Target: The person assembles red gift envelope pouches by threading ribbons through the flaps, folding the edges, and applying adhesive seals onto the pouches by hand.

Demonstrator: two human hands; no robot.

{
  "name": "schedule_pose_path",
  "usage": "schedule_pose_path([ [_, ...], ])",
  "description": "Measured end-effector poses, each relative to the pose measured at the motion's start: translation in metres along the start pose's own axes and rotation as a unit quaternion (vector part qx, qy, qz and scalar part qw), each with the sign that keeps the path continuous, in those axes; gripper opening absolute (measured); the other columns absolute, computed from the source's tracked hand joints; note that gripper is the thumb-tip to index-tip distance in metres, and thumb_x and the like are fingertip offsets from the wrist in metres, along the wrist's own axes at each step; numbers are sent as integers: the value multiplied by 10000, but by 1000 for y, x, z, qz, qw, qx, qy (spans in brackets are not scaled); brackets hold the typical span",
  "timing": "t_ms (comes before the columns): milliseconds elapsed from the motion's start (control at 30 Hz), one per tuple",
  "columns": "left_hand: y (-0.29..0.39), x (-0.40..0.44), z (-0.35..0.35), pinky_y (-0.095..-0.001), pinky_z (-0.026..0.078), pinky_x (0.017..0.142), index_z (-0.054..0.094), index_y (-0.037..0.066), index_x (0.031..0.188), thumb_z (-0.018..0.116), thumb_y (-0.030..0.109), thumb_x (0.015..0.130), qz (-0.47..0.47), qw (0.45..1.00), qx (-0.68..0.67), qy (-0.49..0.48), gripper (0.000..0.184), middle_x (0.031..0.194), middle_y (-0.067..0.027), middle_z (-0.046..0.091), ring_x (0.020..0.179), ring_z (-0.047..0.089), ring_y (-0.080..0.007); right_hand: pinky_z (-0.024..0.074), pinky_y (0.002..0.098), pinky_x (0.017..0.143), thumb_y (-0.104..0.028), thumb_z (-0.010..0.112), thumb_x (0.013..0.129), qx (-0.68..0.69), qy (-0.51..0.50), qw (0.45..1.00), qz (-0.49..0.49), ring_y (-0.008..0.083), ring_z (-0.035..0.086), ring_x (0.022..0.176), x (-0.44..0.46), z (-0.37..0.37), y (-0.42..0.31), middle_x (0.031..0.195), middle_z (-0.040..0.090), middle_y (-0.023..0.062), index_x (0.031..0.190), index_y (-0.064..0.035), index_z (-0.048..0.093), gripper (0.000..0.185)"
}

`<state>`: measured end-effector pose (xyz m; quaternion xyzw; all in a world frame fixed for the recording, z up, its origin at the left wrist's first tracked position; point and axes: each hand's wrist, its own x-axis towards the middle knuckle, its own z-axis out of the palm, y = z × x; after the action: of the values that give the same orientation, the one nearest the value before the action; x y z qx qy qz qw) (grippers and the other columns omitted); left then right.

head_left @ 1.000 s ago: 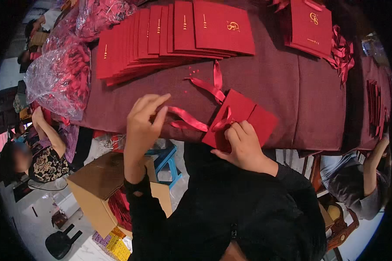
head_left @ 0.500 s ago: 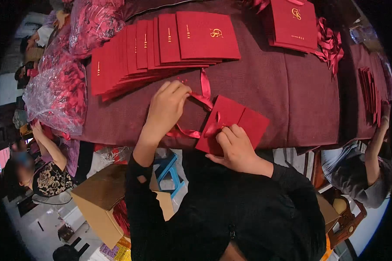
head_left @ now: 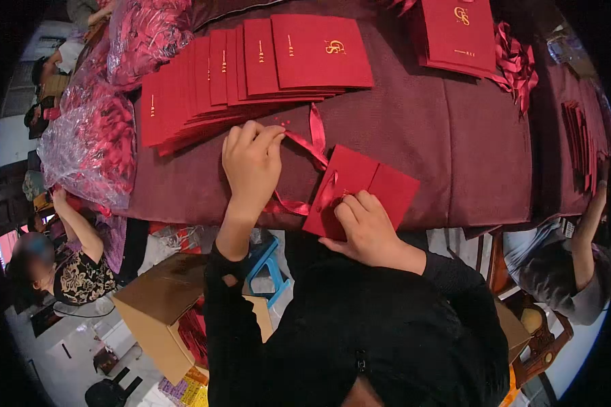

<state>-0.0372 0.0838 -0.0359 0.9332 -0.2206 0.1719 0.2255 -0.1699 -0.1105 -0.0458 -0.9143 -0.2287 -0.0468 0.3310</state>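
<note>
My left hand (head_left: 252, 166) pinches the end of a shiny red ribbon (head_left: 307, 147) above the dark red tablecloth. That ribbon runs right to a small red paper bag (head_left: 394, 190) lying tilted at the table's near edge. My right hand (head_left: 368, 227) rests on the bag with curled fingers and the thumb at its lower edge, holding it. A second ribbon length (head_left: 293, 206) leaves the bag's left side and passes near my left wrist. Another piece (head_left: 317, 125) points up toward the stack.
Overlapping red bags (head_left: 322, 51) lie across the back of the tablecloth (head_left: 421, 122), with more (head_left: 458, 34) and ribbons (head_left: 516, 68) at right. Plastic-wrapped ribbons (head_left: 91, 146) are at left. Below stand a cardboard box (head_left: 153, 315) and blue stool (head_left: 270, 271). People work on both sides.
My left hand has moved up and right from above the lower ribbon and closed on the upper ribbon's end. My right hand stays on the bag. The view has shifted slightly.
</note>
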Motion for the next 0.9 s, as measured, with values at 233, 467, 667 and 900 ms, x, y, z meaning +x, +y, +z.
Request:
schedule_pose_path([
  [233, 1, 3, 7, -380, 421, 715, 706, 129, 913, 680, 137, 794, -7, 1000, 10, 1, 121, 799, -24, 591, 783, 546, -241, 438, 395, 719, -170, 706, 794, 98, -3, 994, 39, 336, 520, 807, 6, -12, -1, 901, 535, 153, 993, -10, 517, 317],
  [467, 17, -40, -59, -382, 402, 860, 673, 87, 1072, 686, 198, 811, 129, 974, -72, -169, 284, 1069, -46, 642, 997, 559, -234, 497, 390, 635, -71, 679, 803, 90, 38, 995, -9, 309, 587, 769, 25, -21, 26, 879, 542, 131, 1103, -36, 572, 320],
  [667, 8, -74, -54, -400, 362, 861, 689, 107, 1000, 706, 137, 772, 149, 974, 31, -166, 231, 974, -19, 609, 971, 534, -222, 496, 376, 657, -62, 683, 793, 100, 33, 994, 14, 305, 585, 783, 29, -22, 28, 877, 535, 130, 1127, -30, 584, 350],
  [900, -2, -73, -48, -416, 365, 838, 685, 144, 964, 659, 103, 719, 108, 988, 84, -72, 249, 965, -21, 605, 970, 543, -233, 490, 391, 660, -80, 667, 812, 83, 30, 996, 1, 302, 581, 794, 28, -19, 31, 884, 530, 126, 1166, -29, 579, 369],
])
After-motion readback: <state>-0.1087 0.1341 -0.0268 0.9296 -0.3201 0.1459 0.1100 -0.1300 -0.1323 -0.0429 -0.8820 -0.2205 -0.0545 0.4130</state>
